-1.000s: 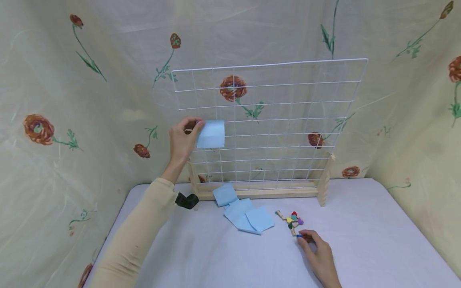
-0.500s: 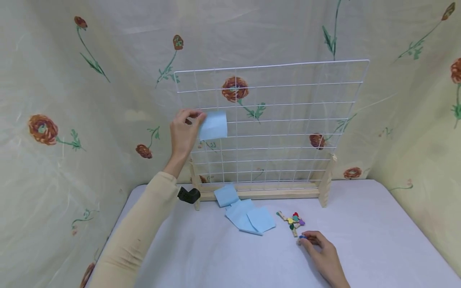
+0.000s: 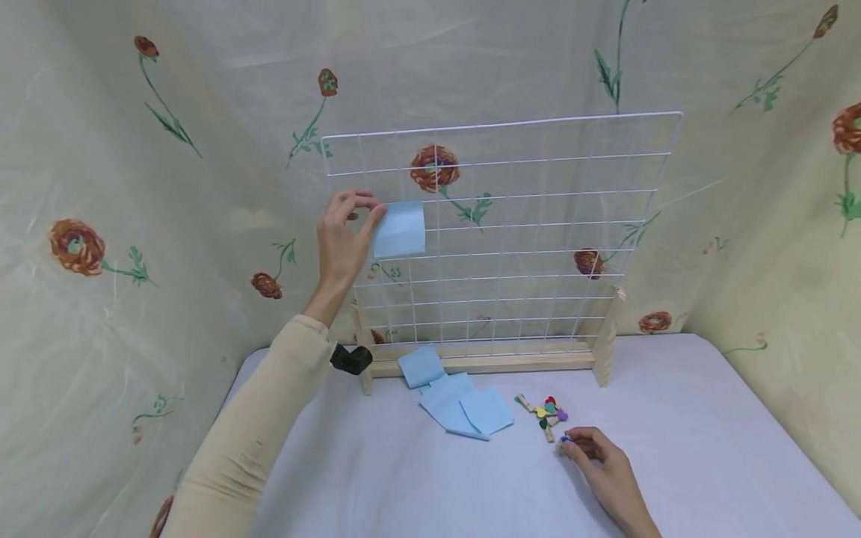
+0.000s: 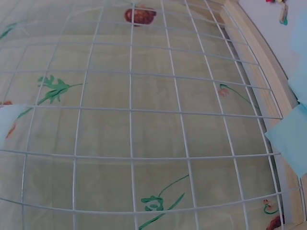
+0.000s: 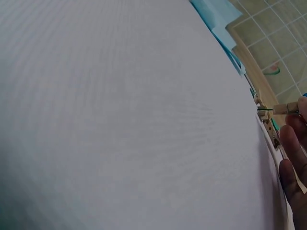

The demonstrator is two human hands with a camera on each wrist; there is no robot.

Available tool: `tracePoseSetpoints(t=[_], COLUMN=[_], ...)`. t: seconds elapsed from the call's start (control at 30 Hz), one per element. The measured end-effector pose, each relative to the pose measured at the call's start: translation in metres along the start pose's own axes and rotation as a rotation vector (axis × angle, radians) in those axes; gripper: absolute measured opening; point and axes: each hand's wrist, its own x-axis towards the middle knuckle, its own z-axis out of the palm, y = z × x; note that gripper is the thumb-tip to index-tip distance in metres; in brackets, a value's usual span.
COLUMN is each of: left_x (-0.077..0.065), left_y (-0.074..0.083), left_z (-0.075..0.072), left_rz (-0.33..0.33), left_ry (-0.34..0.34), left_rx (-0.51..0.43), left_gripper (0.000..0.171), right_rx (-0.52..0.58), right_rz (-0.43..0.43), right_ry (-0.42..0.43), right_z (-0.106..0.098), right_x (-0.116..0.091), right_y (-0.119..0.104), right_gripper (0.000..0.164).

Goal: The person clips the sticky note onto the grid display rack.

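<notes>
Against the left part of the white wire grid, my left hand pinches a light blue paper square by its upper left corner. Between the right hand's thumb and fingers is a small wooden clothespin with a blue decoration, held low over the table. Just beyond that hand lies a little pile of clothespins with coloured hearts. The left wrist view catches only an edge of the held paper; the left hand is outside it.
Several blue paper squares lie overlapping on the white tabletop, one leaning on the grid's wooden base. Wooden uprights flank the grid. Flowered cloth hangs behind and at both sides.
The left hand has raised the blue paper higher along the grid. My right hand has drawn the blue-decorated clothespin slightly away from the pile, to the right.
</notes>
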Motion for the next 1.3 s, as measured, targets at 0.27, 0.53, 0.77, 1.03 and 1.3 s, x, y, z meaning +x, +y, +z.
tracePoseSetpoints(t=[0.27, 0.53, 0.77, 1.03, 1.3], left_x=[0.007, 0.009, 0.010, 0.013, 0.016], left_y=[0.000, 0.003, 0.003, 0.003, 0.002], left_z=[0.002, 0.003, 0.005, 0.007, 0.007], left_rz=[0.005, -0.065, -0.085, -0.097, -0.121], left_ry=[0.003, 0.016, 0.008, 0.006, -0.006], left_rx=[-0.058, -0.061, -0.053, -0.075, -0.078], left_gripper=[0.026, 0.024, 0.025, 0.026, 0.028], right_rx=[0.101, 0.117, 0.096, 0.037, 0.041], right_rz=[-0.124, -0.171, -0.284, -0.418, -0.510], right_ry=[-0.014, -0.050, -0.032, 0.003, 0.008], right_z=[-0.002, -0.008, -0.016, -0.028, -0.033], right_x=[-0.003, -0.001, 0.002, 0.012, 0.022], right_y=[-0.003, -0.012, -0.025, -0.048, -0.062], right_gripper=[0.025, 0.025, 0.022, 0.018, 0.015])
